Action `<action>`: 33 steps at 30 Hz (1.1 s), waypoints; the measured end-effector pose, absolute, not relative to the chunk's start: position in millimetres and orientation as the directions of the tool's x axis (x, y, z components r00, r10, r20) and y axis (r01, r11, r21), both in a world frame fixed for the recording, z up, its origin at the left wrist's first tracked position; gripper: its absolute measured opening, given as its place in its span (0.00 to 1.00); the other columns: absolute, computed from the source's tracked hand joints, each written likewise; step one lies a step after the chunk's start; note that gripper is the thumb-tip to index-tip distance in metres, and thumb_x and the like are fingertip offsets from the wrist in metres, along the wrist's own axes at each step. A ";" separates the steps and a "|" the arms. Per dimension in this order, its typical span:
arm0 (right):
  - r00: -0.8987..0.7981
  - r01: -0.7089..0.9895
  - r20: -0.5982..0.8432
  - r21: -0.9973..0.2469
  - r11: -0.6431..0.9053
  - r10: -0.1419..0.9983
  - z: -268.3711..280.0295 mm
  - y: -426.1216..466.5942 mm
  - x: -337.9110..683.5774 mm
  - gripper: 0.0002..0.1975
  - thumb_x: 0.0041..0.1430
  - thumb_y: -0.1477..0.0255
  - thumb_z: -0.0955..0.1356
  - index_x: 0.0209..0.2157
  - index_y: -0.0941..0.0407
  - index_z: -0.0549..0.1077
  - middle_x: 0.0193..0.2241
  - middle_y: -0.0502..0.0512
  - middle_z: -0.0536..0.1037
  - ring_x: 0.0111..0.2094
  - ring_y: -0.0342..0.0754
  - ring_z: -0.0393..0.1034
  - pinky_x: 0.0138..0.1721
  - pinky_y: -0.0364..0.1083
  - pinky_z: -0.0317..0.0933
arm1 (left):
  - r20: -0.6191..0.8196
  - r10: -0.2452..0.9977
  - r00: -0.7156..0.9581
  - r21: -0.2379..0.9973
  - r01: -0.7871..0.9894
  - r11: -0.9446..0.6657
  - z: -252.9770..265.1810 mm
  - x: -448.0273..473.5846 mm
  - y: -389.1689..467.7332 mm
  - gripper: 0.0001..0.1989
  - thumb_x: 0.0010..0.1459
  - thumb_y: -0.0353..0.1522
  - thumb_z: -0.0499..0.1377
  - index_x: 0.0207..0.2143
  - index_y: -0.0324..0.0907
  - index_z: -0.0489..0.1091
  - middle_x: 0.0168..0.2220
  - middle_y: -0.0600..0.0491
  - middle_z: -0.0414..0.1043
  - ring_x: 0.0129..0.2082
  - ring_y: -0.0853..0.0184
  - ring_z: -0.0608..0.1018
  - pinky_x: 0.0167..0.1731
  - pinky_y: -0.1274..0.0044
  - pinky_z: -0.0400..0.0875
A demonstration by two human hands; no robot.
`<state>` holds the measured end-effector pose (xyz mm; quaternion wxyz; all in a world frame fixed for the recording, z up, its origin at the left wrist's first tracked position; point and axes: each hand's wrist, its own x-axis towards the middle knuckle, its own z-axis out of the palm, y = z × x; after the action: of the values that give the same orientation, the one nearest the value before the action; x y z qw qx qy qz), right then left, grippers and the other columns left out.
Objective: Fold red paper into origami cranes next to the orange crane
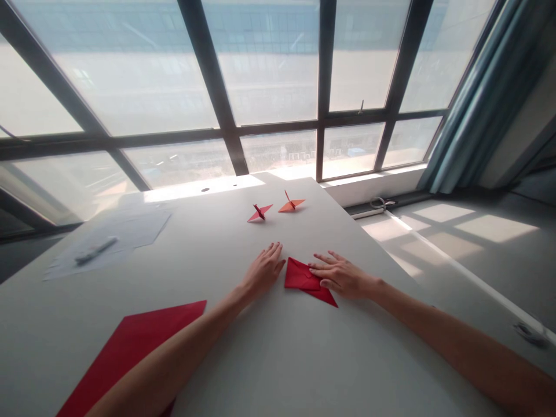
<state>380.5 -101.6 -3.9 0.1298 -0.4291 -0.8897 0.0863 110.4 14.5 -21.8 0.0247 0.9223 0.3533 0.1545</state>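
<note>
A partly folded piece of red origami paper [300, 277] lies on the white table, with a square part and a pointed flap sticking out toward me. My right hand [341, 274] rests on its right side, fingers stretched out and slightly spread. Just left of the paper, my left hand [266, 266] lies flat on the table with its fingers extended, close to the paper's edge and holding nothing. Farther back stand two folded paper cranes, a red crane [259, 213] and an orange crane [291, 205].
A large red sheet [143, 341] lies at the front left, partly under my left forearm. White papers [143, 229] with a pen-like object [96, 251] on them are at the far left. The table's right edge [369, 231] drops to a sunlit floor; windows stand behind.
</note>
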 end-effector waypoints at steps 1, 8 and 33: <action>-0.598 0.740 0.163 -0.264 0.619 0.785 -3.9 -101.7 380.3 0.23 0.71 0.66 0.58 0.65 0.51 0.60 0.63 0.55 0.65 0.69 0.56 0.45 0.65 0.64 0.42 | 0.291 0.644 0.707 0.167 0.625 -0.762 -20.0 111.5 12.2 0.24 0.70 0.37 0.44 0.63 0.37 0.60 0.65 0.41 0.58 0.66 0.57 0.61 0.61 0.62 0.60; -0.594 0.736 0.179 -0.272 0.620 0.784 -5.5 -102.3 380.4 0.24 0.70 0.65 0.59 0.65 0.51 0.60 0.63 0.57 0.65 0.68 0.57 0.48 0.65 0.63 0.43 | 0.317 0.535 0.783 0.145 0.518 -0.843 -6.2 117.9 -14.6 0.14 0.66 0.35 0.53 0.50 0.51 0.74 0.48 0.50 0.73 0.47 0.62 0.73 0.46 0.69 0.72; -0.498 0.728 0.265 -0.390 0.564 0.826 -21.2 -86.8 361.0 0.21 0.68 0.68 0.60 0.61 0.48 0.66 0.61 0.54 0.67 0.65 0.56 0.54 0.64 0.61 0.49 | 0.278 0.423 0.862 0.125 0.405 -0.906 2.1 119.4 -18.3 0.17 0.70 0.34 0.47 0.50 0.46 0.73 0.51 0.51 0.75 0.50 0.62 0.73 0.51 0.69 0.69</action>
<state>361.0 -86.8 -21.2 0.2145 -0.4526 -0.8580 0.1140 119.4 -18.3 2.1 0.0311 0.9644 0.2147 0.1510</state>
